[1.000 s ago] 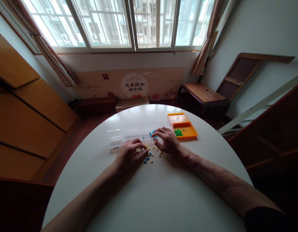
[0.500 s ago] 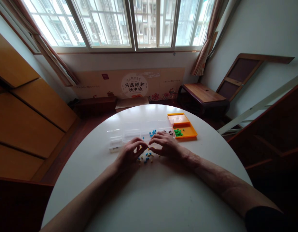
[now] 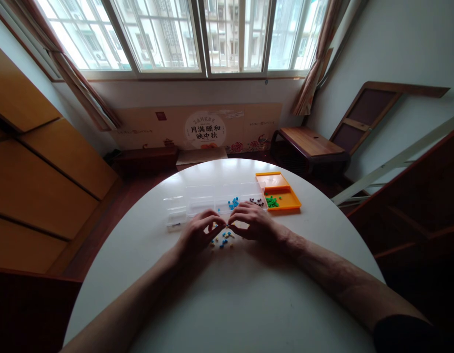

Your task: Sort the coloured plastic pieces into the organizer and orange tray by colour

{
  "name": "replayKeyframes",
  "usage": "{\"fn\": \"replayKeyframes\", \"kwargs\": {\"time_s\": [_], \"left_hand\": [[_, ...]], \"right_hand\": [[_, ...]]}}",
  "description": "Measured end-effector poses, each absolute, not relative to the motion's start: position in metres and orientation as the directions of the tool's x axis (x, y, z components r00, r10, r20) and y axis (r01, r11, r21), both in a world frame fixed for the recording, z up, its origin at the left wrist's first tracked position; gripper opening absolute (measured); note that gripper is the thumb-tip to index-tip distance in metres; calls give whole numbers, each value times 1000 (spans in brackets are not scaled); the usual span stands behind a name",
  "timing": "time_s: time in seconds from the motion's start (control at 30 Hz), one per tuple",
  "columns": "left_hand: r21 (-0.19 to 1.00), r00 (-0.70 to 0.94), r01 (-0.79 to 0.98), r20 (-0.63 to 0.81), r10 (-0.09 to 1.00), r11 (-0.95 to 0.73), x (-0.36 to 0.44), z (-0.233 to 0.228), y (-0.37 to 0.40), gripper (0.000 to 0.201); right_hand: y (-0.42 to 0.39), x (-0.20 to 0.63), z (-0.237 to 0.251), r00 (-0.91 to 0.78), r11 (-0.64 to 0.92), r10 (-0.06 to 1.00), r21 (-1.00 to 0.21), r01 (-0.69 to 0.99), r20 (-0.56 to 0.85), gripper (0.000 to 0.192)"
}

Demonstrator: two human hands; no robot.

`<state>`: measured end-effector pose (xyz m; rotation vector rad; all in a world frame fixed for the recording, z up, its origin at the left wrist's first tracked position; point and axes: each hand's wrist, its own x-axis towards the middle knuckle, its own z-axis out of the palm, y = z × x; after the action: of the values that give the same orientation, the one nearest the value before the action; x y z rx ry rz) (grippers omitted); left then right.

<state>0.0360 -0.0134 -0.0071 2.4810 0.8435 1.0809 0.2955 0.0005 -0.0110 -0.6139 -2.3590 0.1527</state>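
Note:
My left hand and my right hand meet over the table with thumbs and forefingers pinched. A tiny bluish block shows between the fingertips of both hands; its shape is too small to make out. Just below lie several loose blue and yellow blocks on the tabletop. Behind the hands stands a clear plastic compartment box with its lid raised. Light blue blocks and dark brown blocks lie in its right-hand compartments, partly hidden by my right hand.
An orange tray with green blocks sits at the right end of the clear box. All this rests on a round white table. Beyond it are a low wooden table, a window and cabinets.
My right thumb and forefinger have closed towards the left fingertips, and the two pinches now meet at the tiny block. The loose blocks and the boxes stay where they were.

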Motion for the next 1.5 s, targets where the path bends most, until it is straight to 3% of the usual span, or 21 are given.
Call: {"fn": "replayKeyframes", "kwargs": {"time_s": [0.2, 0.4, 0.6, 1.17, 1.5], "left_hand": [[480, 503, 426, 579, 642, -767, 36, -3, -17, 13], [525, 400, 492, 572, 716, -694, 30, 3, -16, 11], [441, 446, 595, 515, 732, -672, 21, 4, -13, 7], [527, 542, 568, 340, 769, -633, 15, -1, -5, 11], [432, 583, 593, 351, 733, -679, 16, -2, -7, 14]], "right_hand": [[0, 296, -12, -618, 878, 471, -269, 395, 629, 8], [5, 295, -20, -380, 756, 605, -356, 549, 700, 8], [12, 297, -24, -219, 624, 699, -431, 652, 681, 8], [7, 296, -22, -331, 681, 673, -380, 626, 661, 6], [6, 296, -20, -391, 733, 635, -362, 576, 666, 7]]}}
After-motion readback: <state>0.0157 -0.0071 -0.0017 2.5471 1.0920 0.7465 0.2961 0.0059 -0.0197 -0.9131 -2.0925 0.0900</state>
